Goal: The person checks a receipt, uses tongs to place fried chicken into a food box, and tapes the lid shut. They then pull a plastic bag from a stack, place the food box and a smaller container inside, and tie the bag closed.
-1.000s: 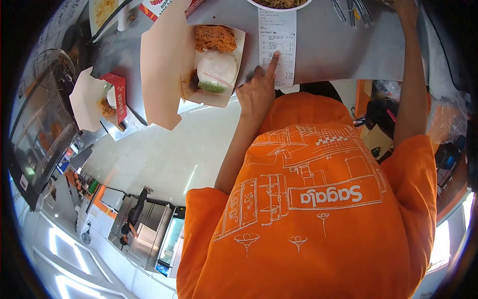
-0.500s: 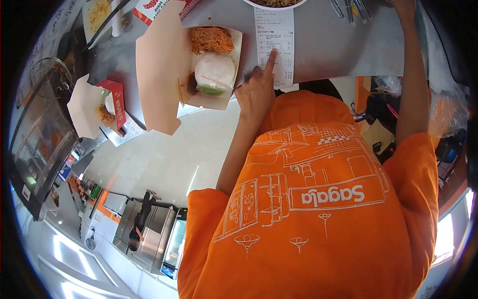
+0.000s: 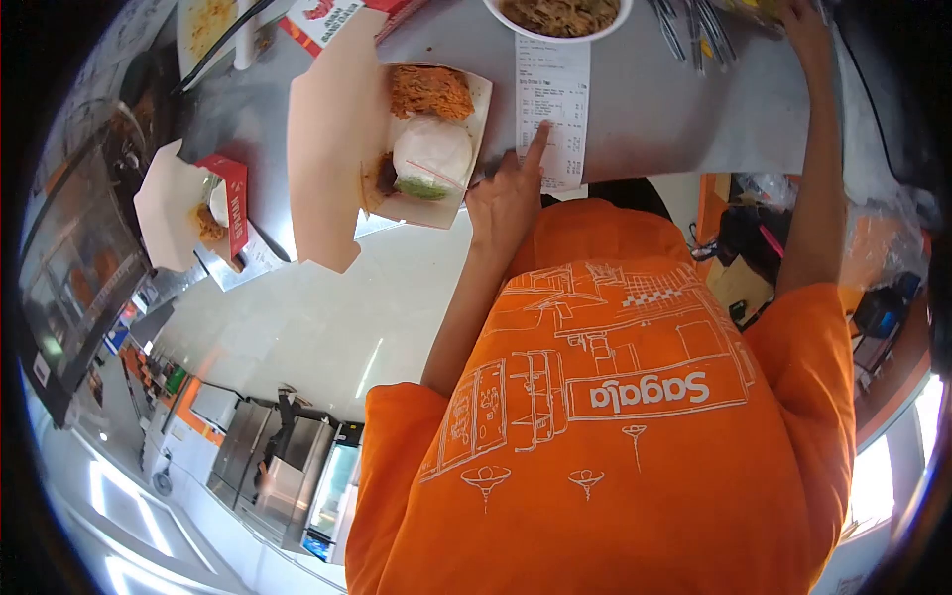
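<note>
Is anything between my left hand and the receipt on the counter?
Nothing visible is. The left hand already has its index fingertip on the receipt. The open food box lies beside it, and the bowl sits at the receipt's far end.

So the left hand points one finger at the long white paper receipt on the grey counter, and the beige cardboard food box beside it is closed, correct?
Not quite. The beige cardboard food box is open, its lid folded back, with white rice and orange fried food showing. As you say, the left hand points a finger at the long white paper receipt on the grey counter. The head view shows it.
</note>
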Demonstrator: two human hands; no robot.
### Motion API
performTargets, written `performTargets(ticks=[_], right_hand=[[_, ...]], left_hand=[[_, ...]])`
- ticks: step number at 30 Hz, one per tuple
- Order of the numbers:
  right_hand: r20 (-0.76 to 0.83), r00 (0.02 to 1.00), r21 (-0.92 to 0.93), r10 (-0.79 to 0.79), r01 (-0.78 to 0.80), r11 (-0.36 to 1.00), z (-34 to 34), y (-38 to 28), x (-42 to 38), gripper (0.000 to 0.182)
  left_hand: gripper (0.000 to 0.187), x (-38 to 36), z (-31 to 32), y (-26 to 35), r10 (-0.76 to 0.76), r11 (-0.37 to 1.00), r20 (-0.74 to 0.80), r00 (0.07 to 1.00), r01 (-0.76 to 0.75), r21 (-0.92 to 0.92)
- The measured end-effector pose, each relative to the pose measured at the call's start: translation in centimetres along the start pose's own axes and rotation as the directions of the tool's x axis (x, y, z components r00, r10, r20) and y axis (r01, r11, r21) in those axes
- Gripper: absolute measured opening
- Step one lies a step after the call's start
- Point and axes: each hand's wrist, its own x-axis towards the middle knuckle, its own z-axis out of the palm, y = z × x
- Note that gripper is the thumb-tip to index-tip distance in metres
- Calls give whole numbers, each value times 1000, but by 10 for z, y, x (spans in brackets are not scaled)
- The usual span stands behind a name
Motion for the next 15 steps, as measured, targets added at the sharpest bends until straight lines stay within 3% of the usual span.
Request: performTargets(ticks=[2,4,6,7,9,11,15], right_hand=[[-18,1000,-99,12,-14,995,10,41,5,56],[-50,998,-133,-42,35,990,5,40,-3,54],[-211,959,-177,-190,154,972,2,26,-19,35],[-256,951,-153,-174,138,979,-2,21,-25,36],[-300,944,-62,-139,126,990,-12,2,-41,36],[-236,964,50,-121,137,989,-15,-19,-59,29],[-106,977,210,-184,203,957,-3,-64,-87,18]], left_hand=[[59,-4,-6,-2,-9,1000,6,1000,9,-4],[53,-10,-14,-1,-23,1000,24,999,24,-16],[46,-19,-16,-4,-13,997,-31,999,11,-71],[42,-25,-18,-5,-11,995,-57,998,5,-101],[36,-35,-33,0,-250,964,-298,921,208,-167],[35,-33,-48,-2,-411,911,-512,754,366,-192],[24,-31,-46,-25,-584,811,-321,746,553,-190]])
